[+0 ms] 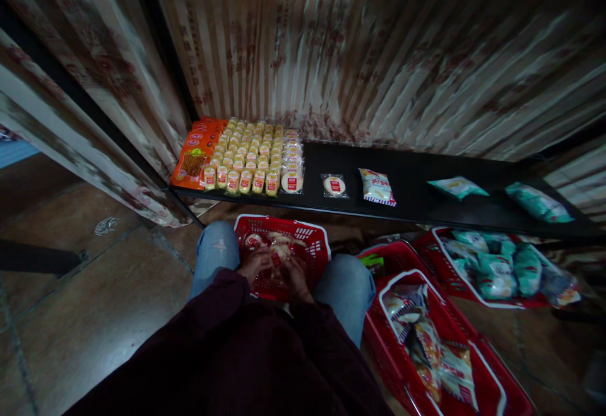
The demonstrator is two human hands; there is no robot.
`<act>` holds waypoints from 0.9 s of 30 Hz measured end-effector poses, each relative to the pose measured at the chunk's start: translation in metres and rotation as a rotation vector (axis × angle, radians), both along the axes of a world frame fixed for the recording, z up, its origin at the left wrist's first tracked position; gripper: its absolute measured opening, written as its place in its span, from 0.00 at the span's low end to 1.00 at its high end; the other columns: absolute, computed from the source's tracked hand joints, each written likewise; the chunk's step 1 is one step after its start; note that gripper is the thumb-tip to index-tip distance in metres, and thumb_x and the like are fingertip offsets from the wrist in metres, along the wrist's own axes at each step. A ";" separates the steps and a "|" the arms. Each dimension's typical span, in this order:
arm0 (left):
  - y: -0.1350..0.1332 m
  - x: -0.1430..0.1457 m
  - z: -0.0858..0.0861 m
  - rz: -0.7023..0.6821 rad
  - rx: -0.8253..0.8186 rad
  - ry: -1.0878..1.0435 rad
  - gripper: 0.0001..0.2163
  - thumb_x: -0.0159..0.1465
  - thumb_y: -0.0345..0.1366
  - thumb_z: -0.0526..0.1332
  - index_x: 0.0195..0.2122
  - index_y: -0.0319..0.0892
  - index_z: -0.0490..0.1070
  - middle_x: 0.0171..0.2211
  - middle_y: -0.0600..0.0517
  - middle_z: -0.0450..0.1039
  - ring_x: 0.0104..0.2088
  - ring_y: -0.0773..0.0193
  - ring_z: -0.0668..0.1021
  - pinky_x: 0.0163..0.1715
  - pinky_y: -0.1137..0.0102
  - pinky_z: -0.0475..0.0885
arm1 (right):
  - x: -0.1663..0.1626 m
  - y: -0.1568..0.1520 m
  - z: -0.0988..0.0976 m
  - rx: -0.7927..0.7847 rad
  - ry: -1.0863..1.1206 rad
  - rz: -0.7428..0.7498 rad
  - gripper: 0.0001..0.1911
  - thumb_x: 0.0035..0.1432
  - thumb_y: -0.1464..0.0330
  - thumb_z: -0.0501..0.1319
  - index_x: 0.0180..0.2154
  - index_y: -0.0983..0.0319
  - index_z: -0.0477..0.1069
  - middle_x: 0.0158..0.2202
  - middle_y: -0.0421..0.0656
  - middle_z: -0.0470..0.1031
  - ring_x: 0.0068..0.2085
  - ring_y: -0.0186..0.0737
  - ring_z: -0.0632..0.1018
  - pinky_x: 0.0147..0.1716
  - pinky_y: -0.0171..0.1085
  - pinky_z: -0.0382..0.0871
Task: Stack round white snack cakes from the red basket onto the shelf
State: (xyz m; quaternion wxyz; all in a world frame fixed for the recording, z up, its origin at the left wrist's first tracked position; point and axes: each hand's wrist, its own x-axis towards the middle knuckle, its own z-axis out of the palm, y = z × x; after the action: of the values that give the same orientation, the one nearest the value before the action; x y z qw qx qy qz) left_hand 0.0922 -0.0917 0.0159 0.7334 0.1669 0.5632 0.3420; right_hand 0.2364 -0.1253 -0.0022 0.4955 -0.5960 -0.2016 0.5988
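Both my hands are down inside a red shopping basket (318, 239) between my knees. My left hand (256, 264) and my right hand (294, 275) have their fingers closed round a clear-wrapped pale round cracker (280, 250) with a red label. More wrapped round crackers (254, 240) lie in the basket about my fingers. Ahead of the basket, a single wrapped cracker (335, 185) rests flat on the black shelf (317, 158). To its left stands a row of the same crackers (292, 176), beside several rows of small yellow-wrapped cakes (246, 157).
Orange snack bags (196, 151) lie at the shelf's left end. Rightward on it are a white-and-red snack bag (376, 187) and two green bags (457, 187). Red baskets with snack bags (457, 365) and green packets (495, 274) stand at my right. A striped curtain (331, 50) hangs behind.
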 end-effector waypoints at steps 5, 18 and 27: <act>-0.002 0.002 0.001 -0.003 -0.011 -0.049 0.22 0.50 0.41 0.71 0.46 0.41 0.73 0.50 0.45 0.74 0.51 0.57 0.74 0.49 0.66 0.68 | 0.001 -0.001 0.004 -0.017 0.090 0.159 0.27 0.42 0.53 0.70 0.45 0.57 0.77 0.48 0.45 0.80 0.49 0.50 0.78 0.46 0.46 0.73; 0.000 0.002 0.012 -0.013 -0.051 0.123 0.19 0.52 0.32 0.64 0.47 0.41 0.72 0.39 0.49 0.79 0.40 0.62 0.78 0.39 0.71 0.68 | -0.001 -0.003 0.020 -0.038 0.023 0.162 0.31 0.31 0.48 0.72 0.37 0.60 0.81 0.31 0.45 0.81 0.32 0.45 0.77 0.29 0.41 0.71; 0.001 0.000 0.005 0.073 -0.050 0.158 0.12 0.50 0.31 0.66 0.37 0.39 0.73 0.33 0.49 0.78 0.33 0.64 0.78 0.30 0.73 0.68 | -0.001 -0.003 0.012 -0.060 0.008 0.116 0.27 0.32 0.52 0.72 0.36 0.60 0.79 0.16 0.36 0.72 0.20 0.35 0.70 0.22 0.35 0.64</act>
State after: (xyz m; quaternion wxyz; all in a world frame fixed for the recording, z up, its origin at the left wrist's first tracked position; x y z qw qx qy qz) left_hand 0.0922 -0.0908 0.0210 0.6776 0.1544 0.6334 0.3403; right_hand 0.2355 -0.1287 0.0093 0.4427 -0.5958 -0.2156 0.6345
